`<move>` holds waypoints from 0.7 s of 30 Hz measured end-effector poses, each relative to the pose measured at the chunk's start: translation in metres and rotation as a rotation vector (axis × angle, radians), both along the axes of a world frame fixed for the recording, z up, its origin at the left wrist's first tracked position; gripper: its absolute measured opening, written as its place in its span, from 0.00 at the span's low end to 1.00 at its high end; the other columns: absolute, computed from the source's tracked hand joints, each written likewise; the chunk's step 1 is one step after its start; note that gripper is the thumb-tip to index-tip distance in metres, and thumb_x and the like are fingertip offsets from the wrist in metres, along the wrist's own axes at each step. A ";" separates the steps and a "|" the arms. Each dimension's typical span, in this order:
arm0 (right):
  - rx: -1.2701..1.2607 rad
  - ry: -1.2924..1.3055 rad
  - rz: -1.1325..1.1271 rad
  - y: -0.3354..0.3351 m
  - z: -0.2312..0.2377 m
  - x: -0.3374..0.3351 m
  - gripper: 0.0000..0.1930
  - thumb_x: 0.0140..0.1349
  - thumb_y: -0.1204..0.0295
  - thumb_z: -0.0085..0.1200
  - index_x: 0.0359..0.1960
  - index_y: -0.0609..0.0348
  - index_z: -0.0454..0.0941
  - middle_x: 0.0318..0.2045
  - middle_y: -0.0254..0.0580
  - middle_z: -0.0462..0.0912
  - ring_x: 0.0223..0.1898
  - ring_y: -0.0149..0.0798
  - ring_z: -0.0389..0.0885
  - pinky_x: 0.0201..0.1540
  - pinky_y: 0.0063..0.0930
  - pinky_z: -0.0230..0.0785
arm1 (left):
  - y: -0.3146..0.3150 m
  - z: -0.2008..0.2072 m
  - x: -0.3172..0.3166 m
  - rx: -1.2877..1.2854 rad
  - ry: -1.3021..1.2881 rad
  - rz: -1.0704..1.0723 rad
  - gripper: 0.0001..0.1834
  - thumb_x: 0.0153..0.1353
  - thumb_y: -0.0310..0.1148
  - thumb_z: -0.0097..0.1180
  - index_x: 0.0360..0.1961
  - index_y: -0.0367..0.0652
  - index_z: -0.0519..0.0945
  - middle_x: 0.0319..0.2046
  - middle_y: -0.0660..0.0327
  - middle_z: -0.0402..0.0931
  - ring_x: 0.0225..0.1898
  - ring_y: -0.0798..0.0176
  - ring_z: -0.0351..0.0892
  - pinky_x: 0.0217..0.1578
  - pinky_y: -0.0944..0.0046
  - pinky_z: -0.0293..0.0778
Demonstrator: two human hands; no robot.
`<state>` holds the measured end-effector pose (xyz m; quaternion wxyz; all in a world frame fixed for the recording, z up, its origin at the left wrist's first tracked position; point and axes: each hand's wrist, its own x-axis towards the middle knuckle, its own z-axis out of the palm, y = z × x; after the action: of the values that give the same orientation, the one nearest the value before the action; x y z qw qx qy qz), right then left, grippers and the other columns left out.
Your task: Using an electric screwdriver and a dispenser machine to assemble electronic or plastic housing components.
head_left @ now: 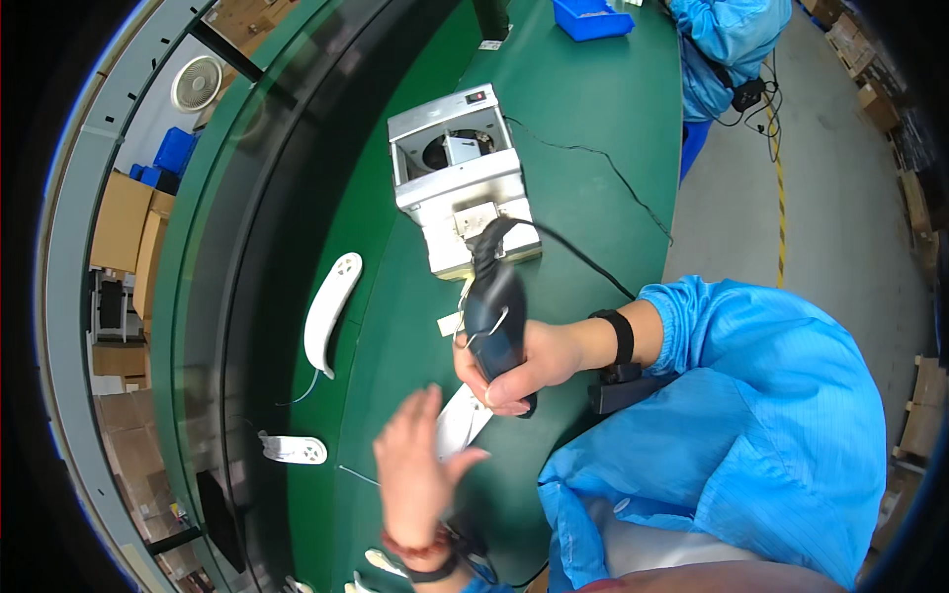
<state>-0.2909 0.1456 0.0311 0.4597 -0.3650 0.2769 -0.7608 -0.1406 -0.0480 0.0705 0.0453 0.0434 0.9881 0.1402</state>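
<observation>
My right hand point(524, 368) is closed around a dark corded electric screwdriver point(494, 314), its cable leaving from the top end and a wire hanging loop on its side. Below that hand lies a white curved plastic piece point(461, 423) on the green table point(583, 227). The screwdriver's tip is hidden by my hand, so I cannot tell whether it touches the piece. My left hand point(415, 465), blurred by motion, is beside the white piece, with thumb and fingers apart and nothing visible in it.
Beyond my hands stands a white and grey box-shaped machine point(460, 178). Similar white curved pieces point(328, 311) and a shorter white part point(295, 450) lie to the left. A blue bin point(593, 20) sits at the far end, near a person in a blue sleeve point(732, 40).
</observation>
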 end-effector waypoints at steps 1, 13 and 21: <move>-0.062 0.026 -0.040 0.002 0.006 -0.002 0.10 0.66 0.71 0.56 0.35 0.59 0.67 0.17 0.37 0.74 0.18 0.29 0.73 0.22 0.25 0.65 | 0.016 -0.009 0.012 -0.046 -0.002 0.066 0.48 0.41 0.45 0.75 0.65 0.44 0.69 0.58 0.51 0.71 0.54 0.47 0.72 0.52 0.51 0.68; -0.059 0.633 -0.932 0.010 0.080 -0.065 0.08 0.64 0.78 0.53 0.39 0.61 0.66 0.18 0.38 0.73 0.20 0.30 0.73 0.24 0.25 0.66 | 0.080 -0.065 0.035 -0.070 0.258 0.476 0.40 0.43 0.47 0.74 0.58 0.42 0.76 0.42 0.57 0.76 0.41 0.51 0.77 0.42 0.53 0.72; 0.052 0.699 -0.986 -0.006 0.062 -0.069 0.07 0.63 0.77 0.57 0.36 0.60 0.70 0.19 0.32 0.75 0.21 0.24 0.75 0.24 0.21 0.66 | 0.080 -0.067 0.034 -0.024 0.279 0.488 0.39 0.44 0.45 0.74 0.57 0.41 0.76 0.42 0.56 0.75 0.43 0.50 0.77 0.44 0.53 0.73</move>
<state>-0.3601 0.1395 0.0930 -0.0568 -0.4106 0.5667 -0.7121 -0.1069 0.0318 0.0040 -0.1258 -0.1773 0.9677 0.1280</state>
